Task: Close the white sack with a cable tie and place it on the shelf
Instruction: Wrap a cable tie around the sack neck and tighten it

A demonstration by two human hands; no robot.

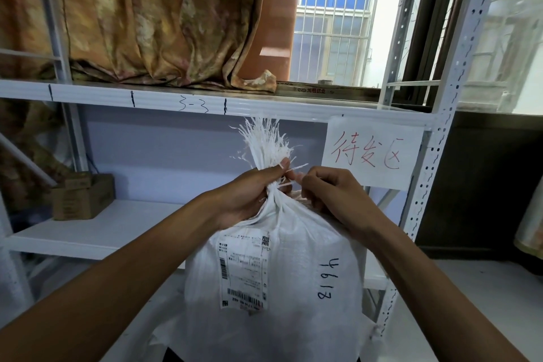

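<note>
A full white woven sack (pixel 296 279) stands upright in front of me, with a shipping label and the handwritten number 4618 on its face. Its mouth is gathered into a neck with frayed ends fanning upward. My left hand (pixel 249 197) grips the neck from the left. My right hand (pixel 332 194) pinches the tail of a thin white cable tie (pixel 289 176) that runs around the neck. The white metal shelf (pixel 111 229) lies just behind the sack.
A small cardboard box (pixel 83 197) sits at the back left of the lower shelf board. The upper shelf (pixel 176 100), marked 3-3, holds draped orange cloth (pixel 152 35). A paper sign (pixel 373 153) with red writing hangs on the right. A perforated upright post (pixel 435 161) stands right.
</note>
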